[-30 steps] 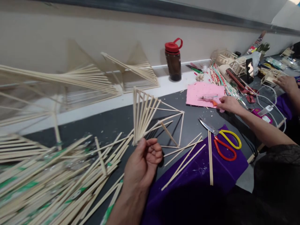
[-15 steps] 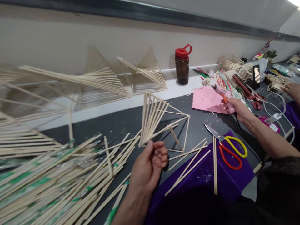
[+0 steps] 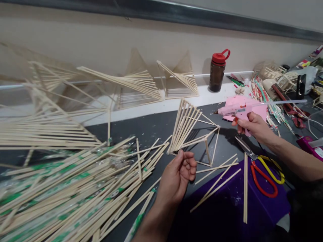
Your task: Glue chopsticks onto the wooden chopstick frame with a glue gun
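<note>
My right hand (image 3: pixel 257 129) grips a pink glue gun (image 3: pixel 236 110) with a long clear glue stick out of its back; its nozzle points left. Just in front of a small frame of thin wooden sticks (image 3: pixel 186 127), my left hand (image 3: pixel 179 173) has its fingers curled, thumb and forefinger near the frame's lower left corner. Whatever those fingertips hold is too small to make out. The frame stands on the dark table (image 3: pixel 148 126), its sticks fanned out at the left and a triangle at the right.
Loose and wrapped sticks (image 3: pixel 83 188) pile up at the left. Larger stick structures (image 3: pixel 126 82) stand along the wall. Scissors (image 3: pixel 267 174) and a few sticks lie on purple material (image 3: pixel 219 208). A red-lidded bottle (image 3: pixel 217 72) and pink sheet (image 3: pixel 261 107) are behind.
My right hand has lifted the glue gun off the pink sheet and brought it left toward the frame. The view has shifted left. My left hand stays by the frame's corner.
</note>
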